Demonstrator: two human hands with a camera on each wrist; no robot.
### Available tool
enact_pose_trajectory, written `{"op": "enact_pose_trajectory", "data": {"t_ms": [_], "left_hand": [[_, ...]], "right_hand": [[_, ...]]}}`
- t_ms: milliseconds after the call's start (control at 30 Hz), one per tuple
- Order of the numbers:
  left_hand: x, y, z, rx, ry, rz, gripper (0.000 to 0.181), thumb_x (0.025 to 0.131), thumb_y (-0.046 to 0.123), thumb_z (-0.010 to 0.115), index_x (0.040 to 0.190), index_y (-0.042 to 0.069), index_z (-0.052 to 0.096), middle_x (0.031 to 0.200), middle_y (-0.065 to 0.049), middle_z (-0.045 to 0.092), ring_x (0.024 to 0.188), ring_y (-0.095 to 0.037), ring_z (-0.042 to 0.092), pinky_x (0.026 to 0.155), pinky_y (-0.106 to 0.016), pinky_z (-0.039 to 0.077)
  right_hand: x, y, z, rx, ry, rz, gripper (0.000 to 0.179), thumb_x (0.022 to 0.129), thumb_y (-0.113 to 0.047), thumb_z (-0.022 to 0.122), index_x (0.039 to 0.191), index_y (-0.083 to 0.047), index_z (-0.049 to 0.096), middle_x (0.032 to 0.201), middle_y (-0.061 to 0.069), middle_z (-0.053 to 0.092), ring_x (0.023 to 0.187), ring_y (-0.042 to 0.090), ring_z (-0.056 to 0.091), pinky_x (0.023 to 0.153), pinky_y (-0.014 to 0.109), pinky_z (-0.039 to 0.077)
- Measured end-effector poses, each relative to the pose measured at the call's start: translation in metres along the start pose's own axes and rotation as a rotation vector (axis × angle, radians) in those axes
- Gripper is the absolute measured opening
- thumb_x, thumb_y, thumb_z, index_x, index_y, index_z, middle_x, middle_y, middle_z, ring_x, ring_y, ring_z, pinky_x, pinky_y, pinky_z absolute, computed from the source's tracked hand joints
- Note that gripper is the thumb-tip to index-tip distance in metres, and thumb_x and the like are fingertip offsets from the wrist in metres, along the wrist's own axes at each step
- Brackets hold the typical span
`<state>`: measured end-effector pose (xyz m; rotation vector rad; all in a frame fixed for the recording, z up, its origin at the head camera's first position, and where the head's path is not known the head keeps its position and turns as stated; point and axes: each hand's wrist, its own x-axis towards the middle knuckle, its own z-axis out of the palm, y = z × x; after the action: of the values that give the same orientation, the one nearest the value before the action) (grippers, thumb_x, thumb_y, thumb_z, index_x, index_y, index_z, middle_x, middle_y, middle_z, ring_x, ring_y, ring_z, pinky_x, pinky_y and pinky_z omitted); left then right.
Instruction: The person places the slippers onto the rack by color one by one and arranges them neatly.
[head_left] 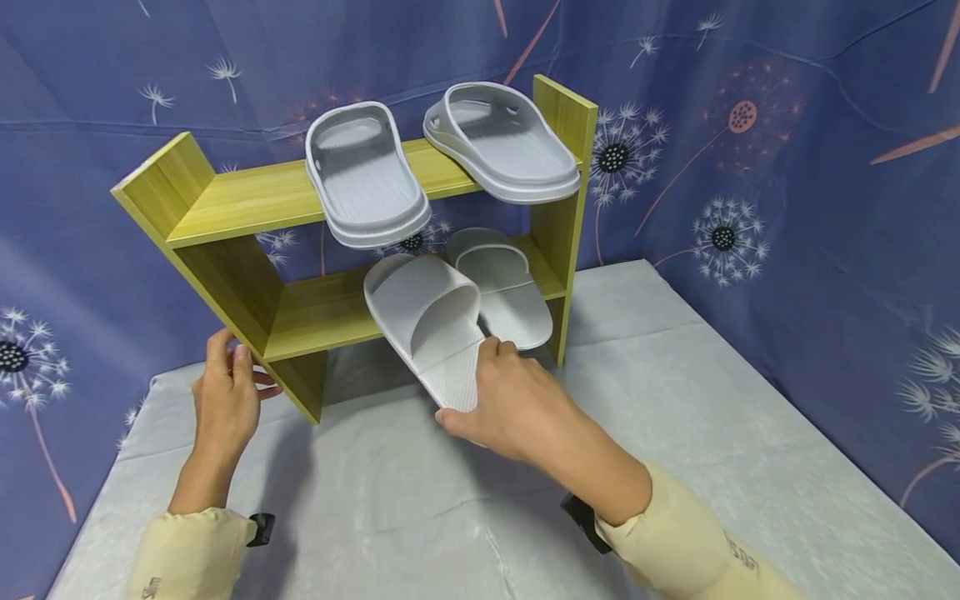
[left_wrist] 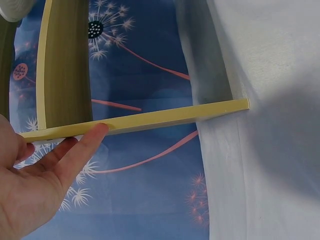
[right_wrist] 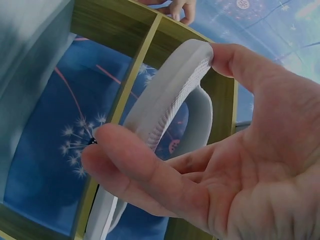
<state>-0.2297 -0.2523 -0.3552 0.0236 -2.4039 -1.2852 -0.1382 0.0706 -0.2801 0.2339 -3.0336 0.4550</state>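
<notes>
My right hand [head_left: 517, 400] grips a light grey slide slipper [head_left: 427, 312] by its heel end, thumb on one edge and fingers on the other. The slipper tilts, its toe at the lower shelf [head_left: 322, 312] of a yellow wood-grain shoe rack [head_left: 247, 196]. Close up in the right wrist view, thumb and fingers span the heel of the slipper [right_wrist: 167, 90]. A matching slipper [head_left: 517, 300] lies on that shelf to the right. My left hand [head_left: 228, 400] touches the rack's left side panel; in the left wrist view its extended fingers lie along the panel [left_wrist: 165, 117].
Two grey clogs, one left [head_left: 367, 183] and one right [head_left: 510, 146], sit on the top shelf, toes out past its front edge. The rack stands on a table with a pale cloth [head_left: 675, 433]. Blue dandelion-patterned fabric [head_left: 750, 150] hangs behind and at the sides.
</notes>
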Motion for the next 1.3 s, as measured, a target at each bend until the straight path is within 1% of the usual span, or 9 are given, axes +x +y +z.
{"op": "enact_pose_trajectory", "data": {"t_ms": [100, 300, 533, 733, 867, 967, 1100, 1300], "left_hand": [[0.0, 0.0, 0.0, 0.001, 0.003, 0.007, 0.038, 0.106, 0.026, 0.029, 0.143, 0.021, 0.033, 0.103, -0.016, 0.061, 0.07, -0.013, 0.066, 0.059, -0.024, 0.061], [0.001, -0.001, 0.0, -0.009, -0.001, 0.003, 0.038, 0.106, 0.025, 0.029, 0.144, 0.021, 0.033, 0.103, -0.016, 0.06, 0.07, -0.012, 0.066, 0.059, -0.023, 0.061], [0.002, -0.003, 0.0, -0.013, 0.0, -0.009, 0.037, 0.106, 0.022, 0.03, 0.143, 0.017, 0.034, 0.104, -0.016, 0.06, 0.069, -0.012, 0.066, 0.058, -0.022, 0.06], [0.002, -0.003, 0.0, -0.017, -0.001, -0.003, 0.037, 0.106, 0.022, 0.03, 0.143, 0.017, 0.034, 0.105, -0.016, 0.06, 0.07, -0.013, 0.066, 0.059, -0.023, 0.06], [0.002, -0.002, 0.001, -0.032, 0.006, 0.0, 0.037, 0.106, 0.022, 0.031, 0.142, 0.017, 0.035, 0.102, -0.015, 0.06, 0.069, -0.011, 0.066, 0.058, -0.024, 0.061], [0.002, -0.002, 0.001, -0.036, 0.009, 0.004, 0.036, 0.106, 0.022, 0.031, 0.142, 0.017, 0.036, 0.101, -0.015, 0.059, 0.068, -0.009, 0.065, 0.058, -0.024, 0.061], [0.002, -0.002, 0.0, -0.023, 0.008, 0.012, 0.036, 0.106, 0.021, 0.031, 0.142, 0.017, 0.035, 0.101, -0.015, 0.059, 0.067, -0.008, 0.065, 0.058, -0.023, 0.06], [0.002, -0.003, 0.0, -0.039, 0.004, 0.006, 0.037, 0.106, 0.024, 0.03, 0.142, 0.018, 0.036, 0.103, -0.016, 0.06, 0.069, -0.009, 0.065, 0.059, -0.024, 0.061]], "right_hand": [[0.004, -0.001, 0.001, -0.01, 0.017, -0.014, 0.095, 0.076, -0.06, 0.071, 0.129, 0.014, 0.043, 0.107, 0.022, 0.058, 0.089, 0.037, 0.063, 0.076, 0.045, 0.056], [0.012, -0.005, 0.002, -0.008, 0.031, -0.025, 0.095, 0.077, -0.058, 0.071, 0.131, 0.015, 0.042, 0.111, 0.024, 0.058, 0.09, 0.039, 0.063, 0.077, 0.045, 0.057], [0.023, -0.009, 0.002, -0.025, 0.019, -0.003, 0.09, 0.077, -0.06, 0.069, 0.127, 0.011, 0.046, 0.107, 0.021, 0.058, 0.09, 0.039, 0.062, 0.075, 0.045, 0.056], [0.032, -0.012, 0.002, -0.05, 0.026, -0.017, 0.093, 0.078, -0.062, 0.067, 0.129, 0.012, 0.045, 0.109, 0.021, 0.058, 0.091, 0.037, 0.063, 0.076, 0.043, 0.057], [0.038, -0.014, 0.005, -0.052, 0.026, -0.017, 0.096, 0.079, -0.062, 0.067, 0.132, 0.015, 0.041, 0.113, 0.023, 0.057, 0.093, 0.038, 0.064, 0.077, 0.043, 0.057], [0.043, -0.016, 0.009, -0.047, 0.027, -0.021, 0.095, 0.078, -0.062, 0.068, 0.13, 0.014, 0.044, 0.111, 0.021, 0.057, 0.092, 0.037, 0.063, 0.077, 0.043, 0.057], [0.048, -0.02, 0.012, -0.048, 0.047, -0.048, 0.086, 0.078, -0.062, 0.068, 0.12, 0.011, 0.051, 0.103, 0.019, 0.058, 0.089, 0.035, 0.064, 0.076, 0.042, 0.057], [0.054, -0.025, 0.014, -0.057, 0.084, -0.072, 0.081, 0.077, -0.063, 0.068, 0.112, 0.009, 0.055, 0.097, 0.017, 0.059, 0.085, 0.033, 0.065, 0.072, 0.041, 0.058]]}}
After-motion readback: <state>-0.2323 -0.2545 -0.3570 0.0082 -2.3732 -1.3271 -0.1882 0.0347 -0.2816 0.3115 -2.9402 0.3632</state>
